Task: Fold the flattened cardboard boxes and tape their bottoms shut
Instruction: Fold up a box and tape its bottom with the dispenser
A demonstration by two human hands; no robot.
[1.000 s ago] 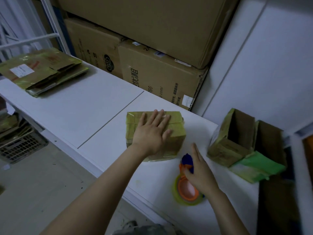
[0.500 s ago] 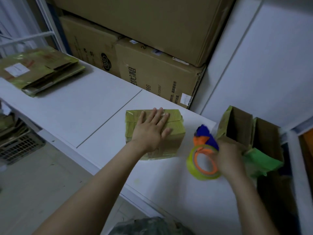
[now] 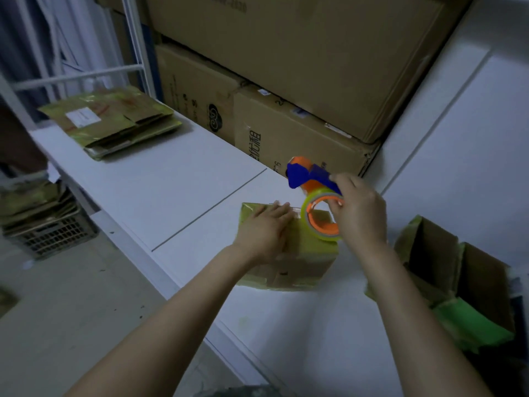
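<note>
Head view: our right hand [image 3: 360, 216] has lifted the orange-and-blue tape dispenser [image 3: 317, 196] off the white table [image 3: 160, 179], fingers curled round it, to the 1 o'clock corner of the greenish-brown cardboard box [image 3: 303, 253]. Our left hand [image 3: 262, 232] presses it flat-fingered at table centre; taping looks ready to start.

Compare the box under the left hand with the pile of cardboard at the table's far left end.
The box is folded into a block; the pile lies flattened. The left hand presses flat on the box; nothing touches the pile. The pile bears a white label; none shows on the box. Both are yellowish-taped brown cardboard.
</note>
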